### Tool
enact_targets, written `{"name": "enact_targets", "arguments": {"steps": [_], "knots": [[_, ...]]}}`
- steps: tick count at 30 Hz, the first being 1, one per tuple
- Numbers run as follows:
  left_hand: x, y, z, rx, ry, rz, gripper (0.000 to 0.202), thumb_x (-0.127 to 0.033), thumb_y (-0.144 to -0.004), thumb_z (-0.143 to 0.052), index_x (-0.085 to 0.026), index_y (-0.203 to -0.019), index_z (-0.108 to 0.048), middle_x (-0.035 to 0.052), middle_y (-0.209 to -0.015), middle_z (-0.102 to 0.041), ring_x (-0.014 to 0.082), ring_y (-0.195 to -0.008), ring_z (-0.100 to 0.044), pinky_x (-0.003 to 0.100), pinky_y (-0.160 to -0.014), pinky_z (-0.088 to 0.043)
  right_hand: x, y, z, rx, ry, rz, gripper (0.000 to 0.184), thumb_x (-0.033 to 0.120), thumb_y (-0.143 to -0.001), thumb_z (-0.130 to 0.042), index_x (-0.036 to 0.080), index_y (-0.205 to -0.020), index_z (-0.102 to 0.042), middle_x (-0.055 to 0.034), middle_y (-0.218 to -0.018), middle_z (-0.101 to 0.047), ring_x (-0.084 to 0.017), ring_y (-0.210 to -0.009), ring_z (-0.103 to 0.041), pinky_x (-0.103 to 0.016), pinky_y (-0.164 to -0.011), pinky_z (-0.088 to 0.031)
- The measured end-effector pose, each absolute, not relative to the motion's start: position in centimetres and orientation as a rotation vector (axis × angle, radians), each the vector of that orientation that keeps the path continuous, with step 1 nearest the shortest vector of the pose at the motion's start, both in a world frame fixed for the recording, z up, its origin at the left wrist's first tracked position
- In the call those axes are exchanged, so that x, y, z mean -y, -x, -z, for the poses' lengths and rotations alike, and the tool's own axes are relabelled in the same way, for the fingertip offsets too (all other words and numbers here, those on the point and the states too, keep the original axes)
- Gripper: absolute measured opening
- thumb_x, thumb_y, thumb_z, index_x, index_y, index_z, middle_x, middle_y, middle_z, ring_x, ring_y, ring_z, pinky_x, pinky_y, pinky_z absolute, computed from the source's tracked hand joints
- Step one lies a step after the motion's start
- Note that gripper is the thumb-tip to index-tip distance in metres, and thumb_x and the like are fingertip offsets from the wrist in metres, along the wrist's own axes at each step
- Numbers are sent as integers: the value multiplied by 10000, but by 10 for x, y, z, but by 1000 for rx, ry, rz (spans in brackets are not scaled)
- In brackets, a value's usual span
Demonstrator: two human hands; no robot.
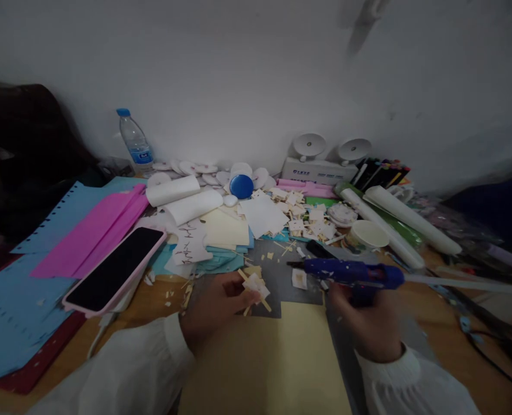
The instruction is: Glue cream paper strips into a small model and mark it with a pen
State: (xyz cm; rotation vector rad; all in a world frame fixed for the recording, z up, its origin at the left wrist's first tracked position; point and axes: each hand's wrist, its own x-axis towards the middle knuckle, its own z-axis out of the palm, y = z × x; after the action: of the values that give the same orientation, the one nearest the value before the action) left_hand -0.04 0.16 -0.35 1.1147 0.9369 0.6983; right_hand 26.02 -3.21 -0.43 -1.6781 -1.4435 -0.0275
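While the left hand (215,302) pinches a stick piece (257,285) below centre, seemingly by one side to leave it exposed, the right hand (370,325), lower right, grips a glue gun (353,273), apparently to steer it.

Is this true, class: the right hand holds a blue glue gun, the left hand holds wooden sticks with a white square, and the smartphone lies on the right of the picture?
No: the head view shows the smartphone on the left. The rest stands: the right hand holds a blue glue gun, and the left hand holds wooden sticks with a white square.
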Motion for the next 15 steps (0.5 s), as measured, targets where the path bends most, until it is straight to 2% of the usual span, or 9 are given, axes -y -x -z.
{"name": "enact_targets", "arguments": {"steps": [5,8,11,13,15], "knots": [[-1,-4,1,-920,-1053,-724,304,-352,-670,-787,-150,-804,-603,5,-692,-627,119,-590,-556,237,-562,-440,39,-267,20,1505,1716,55,245,389,-705,-647,211,-574,-542,2,-439,-554,-169,-393,-539,-281,-421,-411],[0,-5,0,-931,-989,-713,344,-292,-661,-787,-174,-906,-576,-20,-681,-625,115,-578,-571,228,-552,-448,39,-265,16,1516,1687,130,244,395,-702,-655,201,-588,-562,5,-431,-553,-165,-370,-530,-278,-408,-401],[0,-3,1,-909,-1013,-687,370,-233,-709,-743,-200,-1018,-543,-34,-650,-632,122,-581,-595,222,-552,-448,37,-263,7,1485,1697,194,295,453,-713,-664,198,-602,-565,4,-434,-545,-172,-378,-524,-285,-415,-395],[1,-2,2,-886,-1061,-675,331,-214,-742,-709,-209,-1028,-543,-21,-700,-654,129,-616,-617,228,-571,-460,38,-267,2,1437,1754,171,337,510,-739,-642,180,-681,-600,-23,-495,-578,-197,-431,-550,-299,-437,-397],[3,-2,2,-861,-1123,-667,289,-209,-756,-690,-211,-1008,-550,-7,-795,-671,137,-674,-636,243,-610,-481,42,-276,0,1394,1783,127,400,532,-792,-589,144,-876,-633,-80,-650,-638,-244,-556,-601,-334,-499,-424]]}}
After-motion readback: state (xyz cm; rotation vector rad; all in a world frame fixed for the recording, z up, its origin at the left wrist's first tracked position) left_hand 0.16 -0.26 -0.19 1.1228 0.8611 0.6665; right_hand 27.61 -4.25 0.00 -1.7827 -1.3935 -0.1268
